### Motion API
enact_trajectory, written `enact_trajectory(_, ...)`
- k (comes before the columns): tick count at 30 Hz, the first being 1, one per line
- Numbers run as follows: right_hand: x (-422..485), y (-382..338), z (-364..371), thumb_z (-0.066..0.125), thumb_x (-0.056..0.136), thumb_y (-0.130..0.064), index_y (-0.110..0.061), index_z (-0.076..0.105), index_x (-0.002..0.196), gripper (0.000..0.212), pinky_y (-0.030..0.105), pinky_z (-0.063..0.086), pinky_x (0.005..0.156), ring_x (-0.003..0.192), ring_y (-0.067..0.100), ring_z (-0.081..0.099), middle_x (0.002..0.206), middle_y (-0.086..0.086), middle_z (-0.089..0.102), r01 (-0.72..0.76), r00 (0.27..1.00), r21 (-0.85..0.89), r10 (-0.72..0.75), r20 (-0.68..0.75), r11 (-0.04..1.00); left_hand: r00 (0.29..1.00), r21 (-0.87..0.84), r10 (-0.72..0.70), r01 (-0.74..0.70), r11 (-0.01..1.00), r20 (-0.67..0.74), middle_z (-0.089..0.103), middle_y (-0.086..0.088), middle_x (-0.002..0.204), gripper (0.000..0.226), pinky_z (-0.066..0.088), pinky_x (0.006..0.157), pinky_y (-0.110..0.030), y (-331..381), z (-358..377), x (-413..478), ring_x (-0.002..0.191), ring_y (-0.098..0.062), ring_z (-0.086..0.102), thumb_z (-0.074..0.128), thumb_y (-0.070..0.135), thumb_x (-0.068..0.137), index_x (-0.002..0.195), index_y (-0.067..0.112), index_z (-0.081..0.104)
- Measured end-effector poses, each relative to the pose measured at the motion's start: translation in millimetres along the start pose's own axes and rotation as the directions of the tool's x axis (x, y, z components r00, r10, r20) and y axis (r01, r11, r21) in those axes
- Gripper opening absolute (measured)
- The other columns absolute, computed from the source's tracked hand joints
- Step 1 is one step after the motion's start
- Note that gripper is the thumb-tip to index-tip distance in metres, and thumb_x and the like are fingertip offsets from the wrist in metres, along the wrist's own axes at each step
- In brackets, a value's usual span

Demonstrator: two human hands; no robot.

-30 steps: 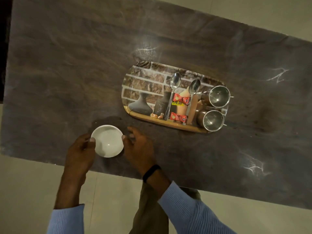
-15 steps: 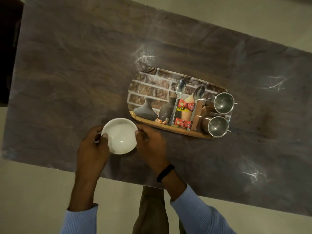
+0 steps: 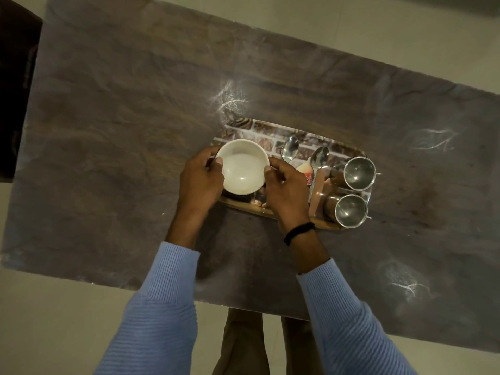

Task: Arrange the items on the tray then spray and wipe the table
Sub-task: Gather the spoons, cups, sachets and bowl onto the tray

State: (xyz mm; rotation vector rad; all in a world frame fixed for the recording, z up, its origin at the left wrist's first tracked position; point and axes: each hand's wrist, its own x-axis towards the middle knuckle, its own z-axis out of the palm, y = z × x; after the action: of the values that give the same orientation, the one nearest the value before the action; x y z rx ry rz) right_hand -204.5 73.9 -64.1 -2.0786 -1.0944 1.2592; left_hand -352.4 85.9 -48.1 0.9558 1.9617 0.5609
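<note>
**White bowl held in both hands over the tray's left end**

A dark, veined stone-look table [image 3: 130, 125] fills most of the frame, running from the upper left down to the right edge, with pale smears catching the light near its centre and along its right side. Pale floor [image 3: 378, 31] shows beyond the far edge at the top and below the near edge at the bottom, and a dark shape [image 3: 13, 85] sits at the far left edge of the frame.

Right of centre lies a tray [image 3: 266, 131] printed with a brick pattern. Two spoons [image 3: 289, 151] rest on it bowl-end up, and two steel cups [image 3: 359, 173] stand one above the other at its right end.

The white bowl [image 3: 242, 167] sits in the picture over the tray's left end, mouth up. Whether it touches the tray cannot be told. The left hand [image 3: 201, 182] grips its left rim, thumb over the edge. The right hand [image 3: 286, 190], with a black wristband [image 3: 299, 232], curls its fingers against the right rim. Blue ribbed sleeves [image 3: 162, 307] reach in from the bottom of the frame.
</note>
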Motion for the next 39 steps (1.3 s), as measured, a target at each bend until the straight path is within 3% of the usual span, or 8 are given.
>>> enact_trajectory(12,0,-6,-3,0.055,0.099,-0.023,-0.026,0.072,0.118,0.026,0.039,0.056,0.092,0.098,0.008,0.066,0.101,-0.012,0.072,-0.033,0.999,0.011,0.033,0.015,0.999,1.0,0.025,0.024,-0.024,0.999,0.005,0.063,0.008,0.108,0.026,0.039,0.061,-0.004,3,0,6,0.1,-0.01,0.059,0.055,0.017,0.099,0.122,0.019,0.067)
enact_trajectory(16,-25,-2,-17,0.058,0.099,-0.023,-0.016,0.071,0.114,0.021,0.018,0.049,0.086,0.086,-0.004,0.061,0.093,-0.013,0.07,-0.01,1.0,-0.035,0.01,-0.006,0.999,0.997,-0.072,-0.066,0.062,0.995,-0.049,0.068,0.007,0.106,0.029,0.055,0.077,-0.025,-2,-1,3,0.101,-0.013,0.066,0.066,0.032,0.094,0.121,0.021,0.067)
enact_trajectory(19,-52,16,-32,0.059,0.099,-0.032,-0.023,0.07,0.108,0.017,0.031,0.058,0.081,0.086,0.007,0.069,0.093,-0.004,0.074,-0.101,0.993,0.058,0.097,0.066,0.993,0.98,-0.211,-0.174,0.152,0.966,-0.091,0.069,0.006,0.105,0.052,0.057,0.081,-0.032,-5,-5,6,0.099,-0.014,0.068,0.074,0.054,0.08,0.121,0.023,0.065)
enact_trajectory(22,-86,29,-62,0.062,0.097,-0.023,-0.016,0.07,0.102,0.012,0.028,0.059,0.065,0.073,0.009,0.07,0.085,0.004,0.073,-0.27,0.962,0.228,0.251,0.107,0.935,0.962,-0.331,-0.27,0.245,0.911,-0.029,0.071,0.004,0.099,0.058,0.053,0.067,-0.024,-2,-10,14,0.092,-0.015,0.069,0.069,0.07,0.077,0.11,0.022,0.069)
enact_trajectory(26,-106,36,-126,0.062,0.093,-0.018,-0.007,0.071,0.107,0.02,0.027,0.062,0.068,0.077,0.017,0.073,0.091,0.01,0.076,-0.261,0.944,0.392,0.318,-0.086,0.882,0.919,-0.368,-0.347,0.393,0.843,0.187,0.07,0.013,0.102,0.042,0.052,0.084,-0.032,5,-16,19,0.098,-0.009,0.065,0.048,0.07,0.091,0.096,0.034,0.068)
enact_trajectory(32,-37,67,-202,0.063,0.099,-0.031,-0.03,0.074,0.083,0.019,0.044,0.058,0.082,0.074,0.013,0.067,0.074,-0.008,0.072,-0.158,0.885,0.347,0.289,-0.366,0.924,0.875,-0.302,-0.374,0.462,0.834,0.307,0.07,0.007,0.102,0.047,0.047,0.074,-0.034,14,-19,20,0.098,-0.014,0.063,0.045,0.071,0.092,0.103,0.032,0.068)
enact_trajectory(35,9,91,-204,0.064,0.094,-0.04,-0.033,0.076,0.081,0.018,0.049,0.057,0.09,0.08,0.015,0.067,0.08,-0.006,0.073,-0.264,0.908,0.297,0.341,-0.244,0.918,0.862,-0.288,-0.363,0.47,0.834,0.355,0.069,0.005,0.098,0.048,0.047,0.072,-0.035,15,-21,19,0.094,-0.016,0.062,0.044,0.072,0.091,0.099,0.032,0.068)
enact_trajectory(39,41,94,-187,0.057,0.101,-0.027,-0.02,0.072,0.091,0.02,0.046,0.057,0.078,0.085,0.028,0.07,0.101,0.015,0.074,-0.316,0.94,0.283,0.339,-0.036,0.906,0.856,-0.257,-0.373,0.474,0.842,0.358,0.067,0.004,0.097,0.046,0.047,0.075,-0.036,17,-17,19,0.093,-0.018,0.061,0.043,0.072,0.091,0.097,0.033,0.068)
